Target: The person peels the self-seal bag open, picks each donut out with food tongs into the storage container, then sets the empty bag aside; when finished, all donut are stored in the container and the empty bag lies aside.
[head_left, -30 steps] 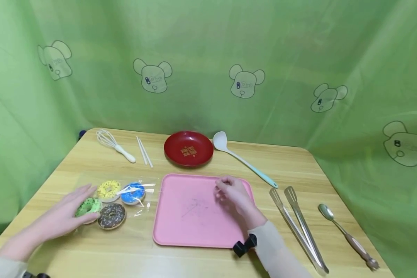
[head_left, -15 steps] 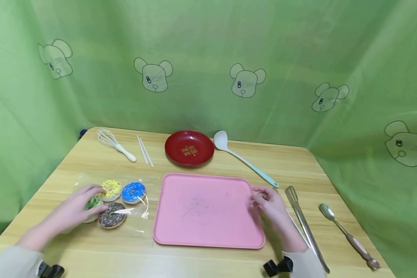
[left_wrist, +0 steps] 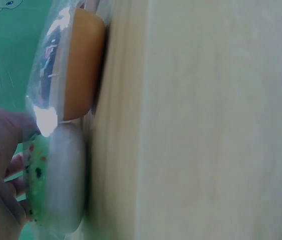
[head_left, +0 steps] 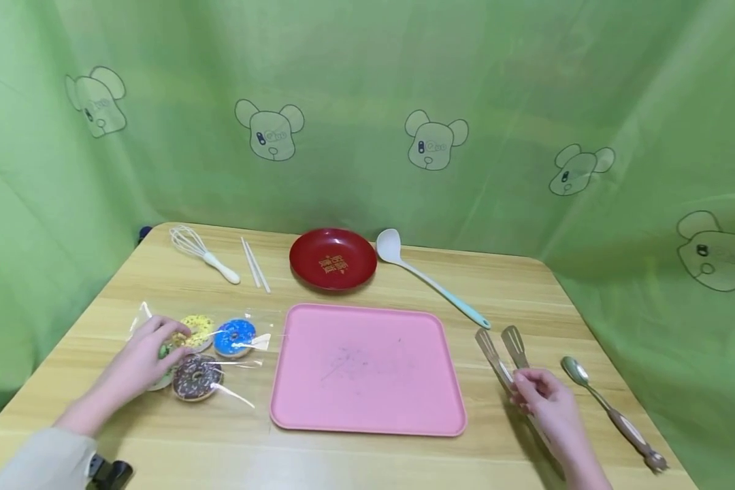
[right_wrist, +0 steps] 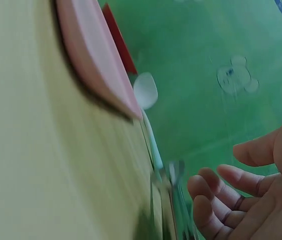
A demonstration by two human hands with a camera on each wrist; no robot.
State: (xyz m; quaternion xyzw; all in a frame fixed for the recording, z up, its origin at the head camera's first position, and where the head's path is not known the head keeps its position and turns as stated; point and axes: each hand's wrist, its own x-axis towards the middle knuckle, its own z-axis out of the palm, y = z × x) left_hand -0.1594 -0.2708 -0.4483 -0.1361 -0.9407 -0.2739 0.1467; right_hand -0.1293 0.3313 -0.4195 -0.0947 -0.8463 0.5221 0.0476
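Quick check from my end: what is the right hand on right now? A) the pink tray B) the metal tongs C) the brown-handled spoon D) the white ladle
B: in the head view the right hand sits over the handle end of the metal tongs, fingers curling at them, clear of the pink tray, with the spoon apart to its right.

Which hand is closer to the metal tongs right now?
The right hand. It is over the tongs, fingers at their arms. The left hand is across the pink tray, on the bagged donuts.
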